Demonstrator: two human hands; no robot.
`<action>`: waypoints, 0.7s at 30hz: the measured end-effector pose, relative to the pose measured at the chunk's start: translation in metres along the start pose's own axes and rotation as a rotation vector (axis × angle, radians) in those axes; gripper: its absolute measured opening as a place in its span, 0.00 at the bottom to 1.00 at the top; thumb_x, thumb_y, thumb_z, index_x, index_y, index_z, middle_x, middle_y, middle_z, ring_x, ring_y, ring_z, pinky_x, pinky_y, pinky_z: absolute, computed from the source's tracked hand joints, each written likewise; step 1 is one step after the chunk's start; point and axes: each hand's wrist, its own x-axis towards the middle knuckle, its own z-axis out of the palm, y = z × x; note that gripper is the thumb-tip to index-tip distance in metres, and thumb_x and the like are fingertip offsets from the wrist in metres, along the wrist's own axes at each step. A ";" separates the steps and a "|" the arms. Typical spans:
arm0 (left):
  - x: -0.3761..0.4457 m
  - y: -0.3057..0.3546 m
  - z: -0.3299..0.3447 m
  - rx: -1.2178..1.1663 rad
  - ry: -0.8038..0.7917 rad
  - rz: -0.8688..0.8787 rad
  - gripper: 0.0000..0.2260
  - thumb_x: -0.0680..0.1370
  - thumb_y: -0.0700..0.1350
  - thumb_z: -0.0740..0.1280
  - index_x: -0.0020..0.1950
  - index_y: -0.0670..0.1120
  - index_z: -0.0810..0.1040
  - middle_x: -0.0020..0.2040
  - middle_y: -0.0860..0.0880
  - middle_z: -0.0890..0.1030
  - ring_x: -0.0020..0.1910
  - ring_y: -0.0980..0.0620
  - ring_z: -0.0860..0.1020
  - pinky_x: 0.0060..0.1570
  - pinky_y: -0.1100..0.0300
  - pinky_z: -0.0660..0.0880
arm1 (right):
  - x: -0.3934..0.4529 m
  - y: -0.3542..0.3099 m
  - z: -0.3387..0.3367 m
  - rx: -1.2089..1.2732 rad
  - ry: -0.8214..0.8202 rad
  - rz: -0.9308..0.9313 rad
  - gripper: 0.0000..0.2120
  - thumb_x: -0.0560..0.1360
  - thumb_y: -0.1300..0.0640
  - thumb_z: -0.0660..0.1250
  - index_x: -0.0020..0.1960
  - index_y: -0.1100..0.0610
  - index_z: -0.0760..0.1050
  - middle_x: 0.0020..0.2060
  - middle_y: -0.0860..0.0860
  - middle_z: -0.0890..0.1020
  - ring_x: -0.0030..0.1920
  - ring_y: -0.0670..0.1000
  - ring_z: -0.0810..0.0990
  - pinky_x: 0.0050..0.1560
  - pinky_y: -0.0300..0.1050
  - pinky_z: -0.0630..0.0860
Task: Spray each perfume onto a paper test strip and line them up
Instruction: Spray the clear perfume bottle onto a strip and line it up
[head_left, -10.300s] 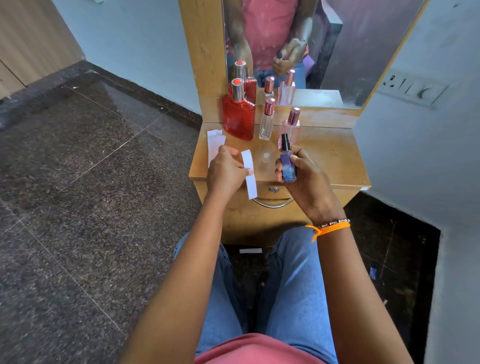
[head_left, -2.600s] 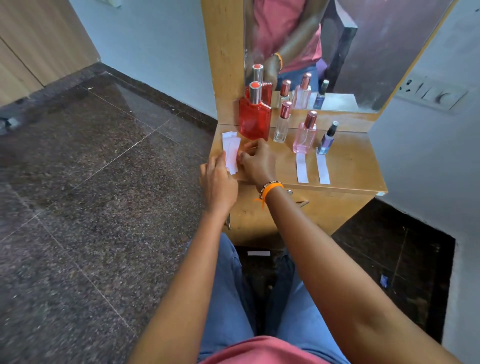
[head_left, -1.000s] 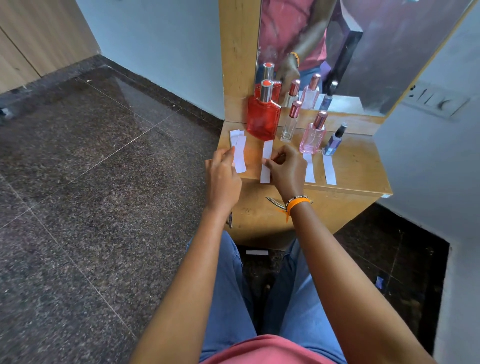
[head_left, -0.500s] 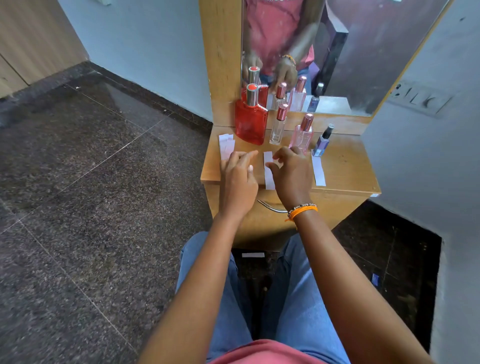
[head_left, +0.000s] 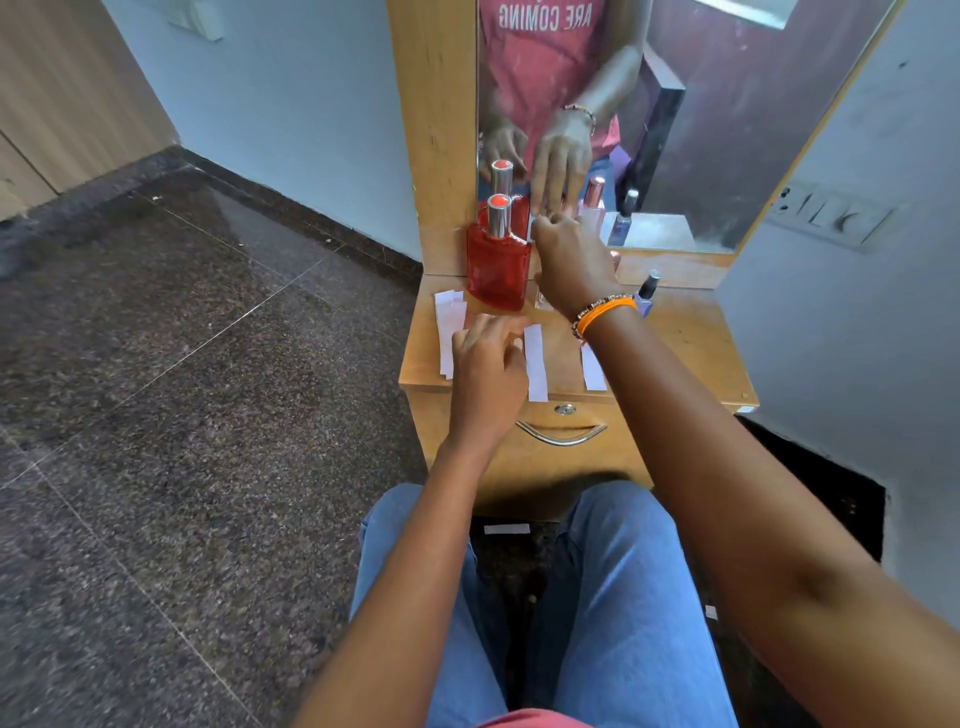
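Note:
My right hand reaches to the back of the wooden dresser top and curls around the slim clear perfume bottle, which it almost wholly hides. The red perfume bottle stands just left of it. The small purple bottle stands to the right, and the pink bottle is hidden behind my wrist. My left hand rests flat near the front edge, fingers apart. Beside its fingertips lies one white test strip, with another strip further right. A stack of blank strips lies at the left.
A mirror rises behind the bottles and reflects my hands. Below the top is a drawer with a metal handle. One paper strip lies on the dark floor between my knees. A switch plate is on the right wall.
My right hand has left the strip lying on the top and moved back onto the slim clear bottle. My left hand stays by the front edge.

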 end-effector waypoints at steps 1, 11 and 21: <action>0.000 0.000 -0.001 -0.015 -0.002 -0.005 0.13 0.77 0.35 0.60 0.58 0.45 0.78 0.57 0.48 0.78 0.60 0.49 0.70 0.53 0.66 0.63 | 0.000 -0.001 0.001 -0.014 -0.014 -0.013 0.16 0.74 0.72 0.56 0.59 0.65 0.72 0.58 0.63 0.75 0.60 0.64 0.72 0.55 0.56 0.73; 0.000 -0.001 -0.002 -0.069 -0.001 -0.025 0.12 0.77 0.36 0.60 0.56 0.46 0.78 0.56 0.49 0.78 0.60 0.51 0.70 0.53 0.65 0.65 | -0.004 -0.003 0.003 -0.008 0.007 0.003 0.15 0.75 0.74 0.55 0.58 0.66 0.73 0.56 0.65 0.76 0.60 0.64 0.72 0.57 0.54 0.74; -0.002 0.005 -0.004 -0.225 -0.055 0.015 0.21 0.77 0.37 0.63 0.69 0.49 0.66 0.65 0.49 0.71 0.67 0.52 0.68 0.63 0.61 0.66 | -0.054 -0.018 -0.022 0.095 0.170 0.016 0.14 0.71 0.74 0.60 0.54 0.62 0.70 0.51 0.60 0.77 0.53 0.59 0.73 0.45 0.49 0.71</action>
